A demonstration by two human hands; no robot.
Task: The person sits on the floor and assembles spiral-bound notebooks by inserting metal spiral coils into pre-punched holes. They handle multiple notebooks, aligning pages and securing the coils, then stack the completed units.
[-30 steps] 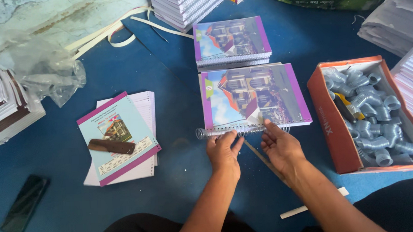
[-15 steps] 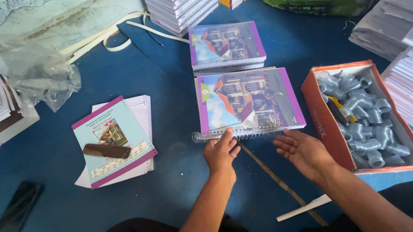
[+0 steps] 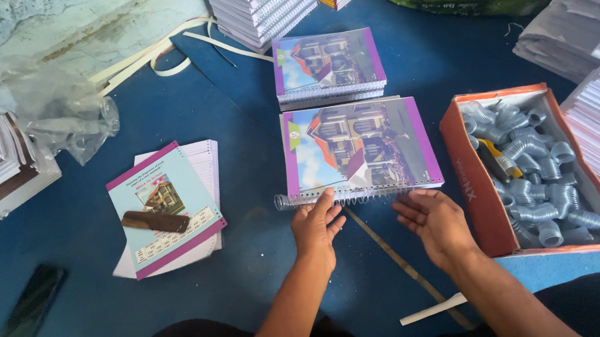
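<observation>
Left hand (image 3: 317, 226) down on blue floor (image 3: 241, 109), fingertips (image 3: 326, 200) pressing spiral coil (image 3: 347, 197) at near edge of notebook (image 3: 360, 147); fingers loosely curled, gripping nothing. Right hand (image 3: 436, 221) open wide, palm up and turned inward, just beside right end of coil, not touching it, empty. Notebook flat on floor, purple-bordered cover with house picture, coil threaded along its near edge and sticking out past left corner. Second stack (image 3: 328, 66) of same notebooks just beyond it. Orange box (image 3: 468, 179) full of grey coils (image 3: 533, 175) near right hand. Thin stick (image 3: 403, 266) on floor between forearms, white strip (image 3: 433, 309) by its near end. Left of left hand, well apart: loose pages with teal cover (image 3: 167, 204) on top, brown comb (image 3: 156, 221) lying on it. Black phone (image 3: 31, 306) at far left. Crumpled plastic (image 3: 68, 120) up left.
</observation>
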